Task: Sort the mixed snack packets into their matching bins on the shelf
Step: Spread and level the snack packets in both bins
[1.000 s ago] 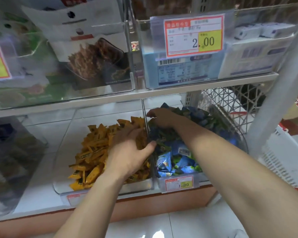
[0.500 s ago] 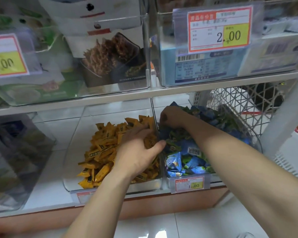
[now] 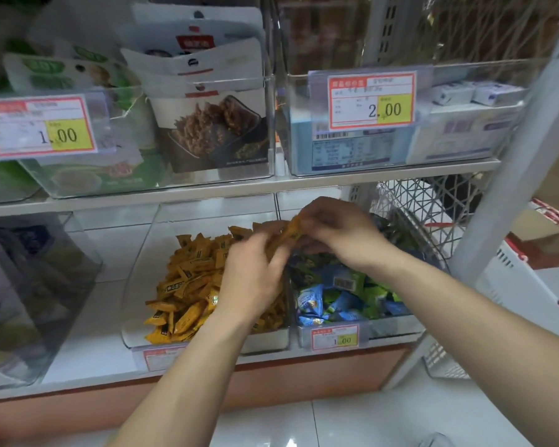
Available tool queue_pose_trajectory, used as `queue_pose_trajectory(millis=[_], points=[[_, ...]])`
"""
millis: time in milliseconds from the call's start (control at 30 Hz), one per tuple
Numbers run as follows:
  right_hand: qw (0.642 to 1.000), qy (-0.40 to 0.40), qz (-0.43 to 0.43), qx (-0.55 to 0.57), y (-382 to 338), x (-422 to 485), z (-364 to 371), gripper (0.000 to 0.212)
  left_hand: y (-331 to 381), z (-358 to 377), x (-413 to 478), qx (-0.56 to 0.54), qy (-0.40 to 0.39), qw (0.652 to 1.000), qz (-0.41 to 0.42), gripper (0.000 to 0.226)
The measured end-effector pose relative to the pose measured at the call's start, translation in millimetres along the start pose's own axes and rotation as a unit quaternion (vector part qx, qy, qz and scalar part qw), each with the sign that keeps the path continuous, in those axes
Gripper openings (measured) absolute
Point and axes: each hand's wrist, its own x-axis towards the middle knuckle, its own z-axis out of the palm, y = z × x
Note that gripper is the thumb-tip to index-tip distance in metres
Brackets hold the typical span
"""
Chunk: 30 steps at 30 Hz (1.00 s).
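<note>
Hands close together over the wall between the two lower bins. Right hand (image 3: pixel 336 233) pinches an orange packet (image 3: pixel 288 235) by its end, holding it up above the divide, slanting down to the left. Left hand (image 3: pixel 252 279) sits just beneath, low over the orange packets (image 3: pixel 191 285) heaped in the left clear bin (image 3: pixel 139 279), fingers reaching up by the held packet. It's blurred there, so whether they grip it I can't tell. Right clear bin (image 3: pixel 388 330) carries the blue and green packets (image 3: pixel 336 295), with a price tag (image 3: pixel 334 336) reading 1.00 on its front. White lattice basket (image 3: pixel 417 214) stands behind that bin.
</note>
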Motion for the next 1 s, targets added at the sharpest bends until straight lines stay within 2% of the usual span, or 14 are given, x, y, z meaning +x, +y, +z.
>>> queue_pose_trajectory(millis=[67, 133, 200, 267, 333, 400, 533, 600, 733, 800, 900, 967, 1000], points=[[0.992, 0.031, -0.015, -0.118, 11, 14, -12, 0.010, -12, -6, 2, 0.094, -0.004, 0.994, -0.058, 0.031], [0.969, 0.082, -0.007, -0.233, 31, 38, -30, 0.011, -22, -13, 3, 0.186, 0.023, 0.979, -0.075, 0.040], [0.937, 0.079, 0.006, -0.340, 57, 65, -46, 0.024, -23, -15, 2, 0.170, 0.029, 0.983, -0.059, 0.051], [0.913, 0.021, 0.025, -0.406, 80, 88, -52, 0.037, -17, -8, 0, 0.136, -0.039, 0.988, -0.064, 0.057], [0.896, -0.045, 0.056, -0.439, 97, 103, -49, 0.047, -13, 4, -5, 0.142, -0.135, 0.977, -0.080, 0.061], [0.883, -0.082, 0.082, -0.455, 108, 111, -45, 0.054, -11, 11, -8, 0.172, -0.171, 0.968, -0.068, 0.063], [0.827, -0.131, 0.061, -0.543, 115, 111, -50, 0.038, -18, 14, -6, 0.174, -0.124, 0.977, -0.005, 0.073], [0.823, -0.136, 0.044, -0.550, 111, 103, -59, 0.035, -22, 14, -5, 0.158, -0.119, 0.980, 0.007, 0.077], [0.813, -0.192, 0.034, -0.548, 99, 84, -66, 0.036, -27, 15, -5, 0.153, -0.119, 0.981, 0.013, 0.075], [0.801, -0.206, 0.066, -0.558, 91, 85, -57, 0.050, -27, 15, -5, 0.160, -0.119, 0.980, 0.012, 0.074], [0.796, -0.187, 0.095, -0.567, 85, 97, -34, 0.055, -28, 17, -5, 0.159, -0.111, 0.981, 0.014, 0.074], [0.789, -0.118, 0.045, -0.601, 86, 107, -21, 0.050, -29, 17, -5, 0.162, -0.105, 0.981, 0.020, 0.076], [0.802, -0.073, 0.012, -0.593, 88, 112, -16, 0.045, -29, 17, -5, 0.163, -0.105, 0.981, 0.020, 0.077]])
